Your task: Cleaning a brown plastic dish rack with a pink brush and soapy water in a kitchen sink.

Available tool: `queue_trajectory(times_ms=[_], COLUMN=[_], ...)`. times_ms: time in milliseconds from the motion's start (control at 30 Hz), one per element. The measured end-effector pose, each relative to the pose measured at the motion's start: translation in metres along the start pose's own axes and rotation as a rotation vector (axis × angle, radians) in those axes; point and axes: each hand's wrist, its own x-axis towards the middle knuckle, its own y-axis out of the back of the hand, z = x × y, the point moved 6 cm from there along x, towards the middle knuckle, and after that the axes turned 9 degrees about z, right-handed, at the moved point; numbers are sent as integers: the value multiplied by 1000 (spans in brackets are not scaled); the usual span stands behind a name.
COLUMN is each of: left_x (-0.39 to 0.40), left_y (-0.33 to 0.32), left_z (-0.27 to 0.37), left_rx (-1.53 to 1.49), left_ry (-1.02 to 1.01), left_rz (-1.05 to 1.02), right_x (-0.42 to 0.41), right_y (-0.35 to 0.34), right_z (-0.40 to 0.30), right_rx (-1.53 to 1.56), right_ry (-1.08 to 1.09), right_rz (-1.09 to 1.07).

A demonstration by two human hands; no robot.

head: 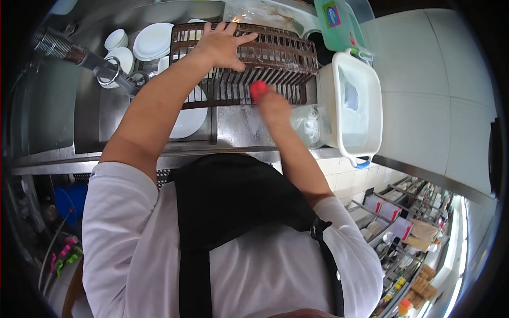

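A brown slatted dish rack (pixel 274 59) rests tilted over the sink edge and the steel counter (pixel 242 125). My left hand (pixel 224 45) lies on its upper side, fingers spread over the slats. In my right hand (pixel 274 105) is a red scrubbing pad or sponge (pixel 258 90), pressed at the rack's lower slats. That hand is blurred. Just right of my right wrist stands a clear container (pixel 308 123) with suds in it. A large white plate (pixel 189 122) lies in the sink, partly under the rack and behind my left forearm.
White bowls (pixel 116 39) and stacked plates (pixel 153 41) sit in the sink's far left. A spring-hose faucet (pixel 85 59) reaches over the sink from the left. On the right are a white basin (pixel 360 111) of cloudy water and a green plastic container (pixel 340 26).
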Motion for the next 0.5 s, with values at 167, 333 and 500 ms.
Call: queue_trajectory(times_ms=[167,333,500], left_x=[-3,4,6], left_y=[-2,-1,1], left_z=[-7,-4,-10], left_rx=[13,23,24], left_ry=[-4,7,64], left_rz=[21,-9,-38], right_x=[-32,-17,-1], right_y=[7,40,-14], right_z=[-19,20,-11], right_rx=[-51,-10,137], right_ry=[91,-54,-46], right_rz=[-80,-14,170])
